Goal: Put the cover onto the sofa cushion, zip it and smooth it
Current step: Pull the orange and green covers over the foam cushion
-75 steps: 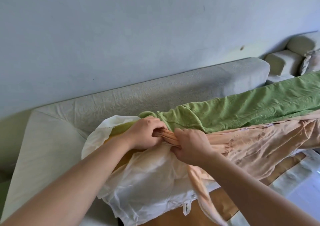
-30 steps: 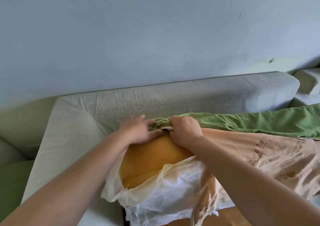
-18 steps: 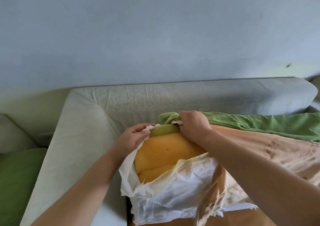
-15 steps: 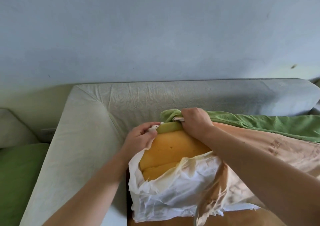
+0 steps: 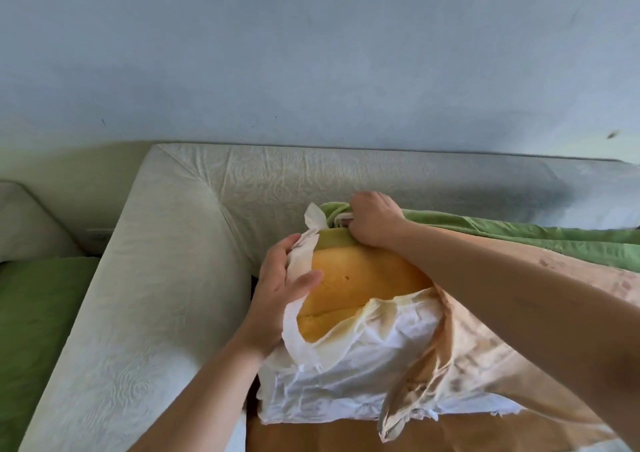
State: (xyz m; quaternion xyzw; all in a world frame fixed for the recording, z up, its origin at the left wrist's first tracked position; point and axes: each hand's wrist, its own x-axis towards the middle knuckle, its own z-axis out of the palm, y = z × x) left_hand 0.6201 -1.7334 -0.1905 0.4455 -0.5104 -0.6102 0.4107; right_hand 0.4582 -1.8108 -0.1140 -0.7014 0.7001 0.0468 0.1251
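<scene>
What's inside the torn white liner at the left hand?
A yellow-orange foam block shows through the torn white liner, whose edge the left hand grips. The rest of the foam is hidden under the liner and the peach fabric cover.

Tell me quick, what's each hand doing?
Left hand: holding the white liner.
Right hand: gripping the green cover.

You have no word, label, brand or number that can be read here. The faint brownish marks on the peach side of the cover (image 5: 485, 365), just right of the orange foam (image 5: 353, 285), are too blurred to tell letters from pattern.
</scene>
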